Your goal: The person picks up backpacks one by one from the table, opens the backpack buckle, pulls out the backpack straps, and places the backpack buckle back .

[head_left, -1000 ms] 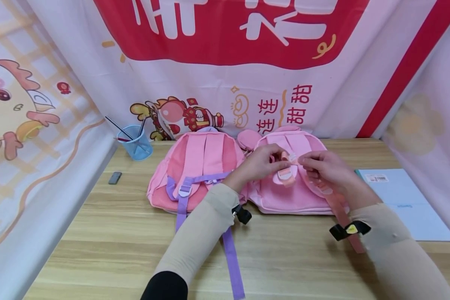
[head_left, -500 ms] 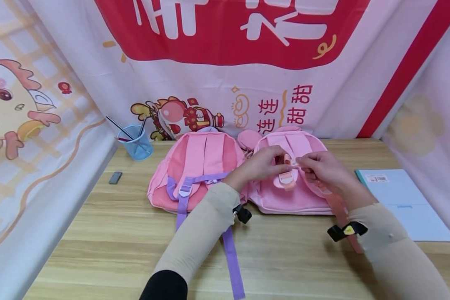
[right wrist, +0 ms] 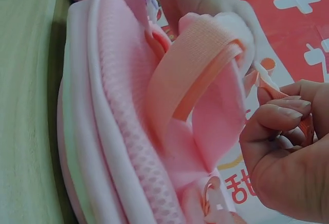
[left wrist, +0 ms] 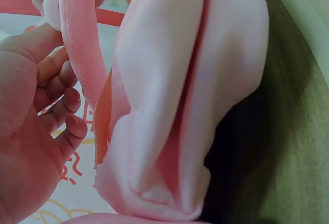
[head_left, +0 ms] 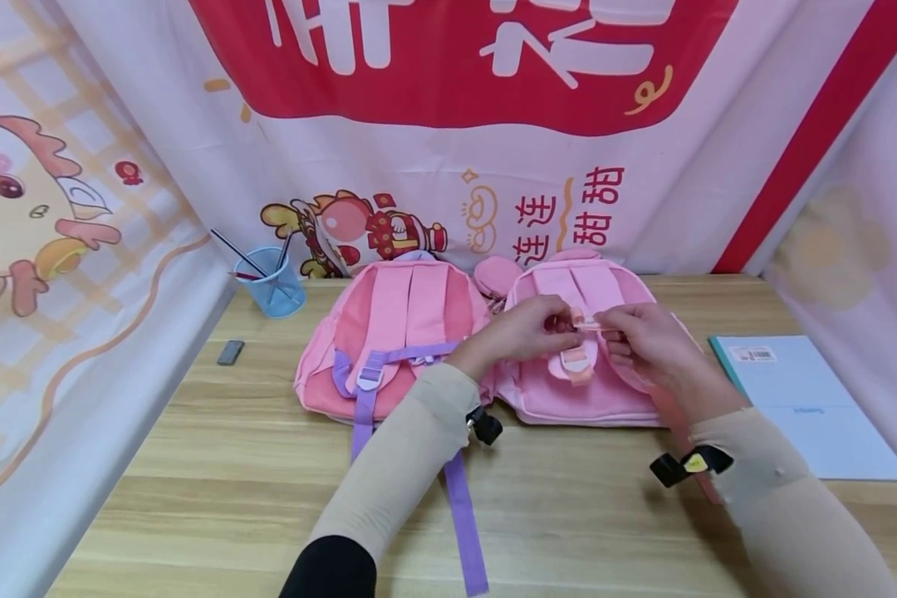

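A pink backpack [head_left: 561,403] with orange webbing stands at the back of the table, its straps facing me. My left hand [head_left: 531,328] pinches an orange strap [head_left: 576,315] in front of it. Close to the right, the thumb and forefinger of my right hand [head_left: 646,336] pinch another orange strap end [right wrist: 280,93]. A small whitish clip [head_left: 587,325] shows between both sets of fingertips. Just below hangs the tip of a padded shoulder strap [left wrist: 79,39] with a white slider [head_left: 577,362]. In the left wrist view the lower fingers of that hand are loosely curled.
A second pink backpack [head_left: 392,332] with purple straps stands at the left, one purple strap [head_left: 463,523] trailing forward. A blue pen cup [head_left: 275,291] and a grey eraser-sized block [head_left: 230,352] are farther left. A light-blue notebook [head_left: 811,399] lies at the right.
The left hand and the padded strap tip with its slider have shifted slightly right. Both hands keep their pinch, and the backpacks stay in place.
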`<move>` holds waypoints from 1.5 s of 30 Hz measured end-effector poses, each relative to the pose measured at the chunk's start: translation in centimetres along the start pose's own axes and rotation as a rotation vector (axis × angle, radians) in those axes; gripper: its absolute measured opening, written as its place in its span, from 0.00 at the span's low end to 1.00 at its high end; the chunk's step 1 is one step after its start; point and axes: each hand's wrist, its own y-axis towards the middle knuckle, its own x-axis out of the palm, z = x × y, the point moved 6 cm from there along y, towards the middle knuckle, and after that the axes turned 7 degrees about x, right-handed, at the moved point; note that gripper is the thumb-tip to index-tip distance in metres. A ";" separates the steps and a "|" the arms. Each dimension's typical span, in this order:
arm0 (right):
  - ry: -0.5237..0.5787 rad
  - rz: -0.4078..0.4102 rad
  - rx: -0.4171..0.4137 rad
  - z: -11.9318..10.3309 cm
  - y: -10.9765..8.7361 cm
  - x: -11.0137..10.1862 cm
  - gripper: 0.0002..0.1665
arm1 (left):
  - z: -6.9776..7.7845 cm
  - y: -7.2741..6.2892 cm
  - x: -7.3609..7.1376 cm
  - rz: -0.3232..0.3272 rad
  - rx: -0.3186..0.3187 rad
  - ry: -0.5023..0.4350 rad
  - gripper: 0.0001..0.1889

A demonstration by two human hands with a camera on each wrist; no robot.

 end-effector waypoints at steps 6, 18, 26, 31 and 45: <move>0.061 -0.019 -0.027 -0.6 -0.9 -0.1 0.14 | -0.1 0.1 0.4 -0.013 0.018 0.044 0.09; 0.088 -0.042 -0.063 -1.0 -1.7 -0.2 0.12 | 0.0 0.2 0.8 -0.034 0.003 0.110 0.10; 0.035 -0.028 -0.077 -0.6 -1.8 -0.4 0.14 | 0.4 -0.1 0.2 0.018 -0.008 0.020 0.17; 0.035 -0.029 -0.080 -0.5 -1.8 -0.6 0.13 | 1.3 -0.3 -0.8 0.107 0.037 -0.084 0.18; 0.156 -0.160 -0.108 0.3 -1.5 -1.2 0.13 | 1.6 0.0 -1.2 0.153 0.032 -0.071 0.13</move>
